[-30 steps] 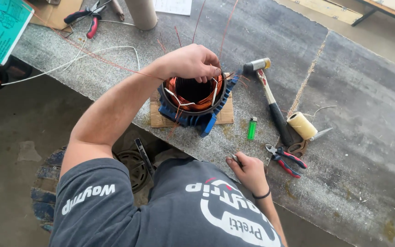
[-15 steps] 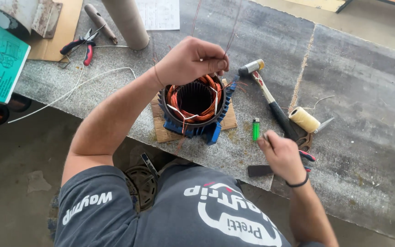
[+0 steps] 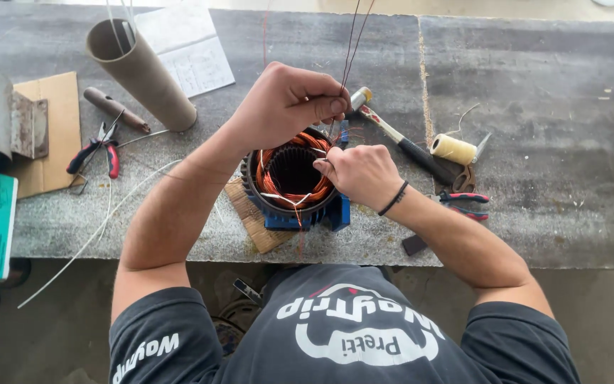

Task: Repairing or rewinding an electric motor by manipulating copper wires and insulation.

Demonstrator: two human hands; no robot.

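Over the stator (image 3: 291,186) — both hands busy
Left hand (image 3: 286,103) pinches wire leads (image 3: 349,43) taut (clear of coils); right hand (image 3: 360,174) grips strands at rim.

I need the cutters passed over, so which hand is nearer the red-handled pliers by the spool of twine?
Right. The right hand rests at the motor stator, just left of the red-handled pliers; the left hand is farther off, pinching wires.

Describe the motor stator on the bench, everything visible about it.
The motor stator is a round metal shell with a blue base, standing open end up on a small wooden board near the bench's front edge. Copper-orange windings ring its dark, ribbed bore, bound by pale ties. The right hand rests on its right rim, fingers at the windings; the left hand pinches thin wires above it.
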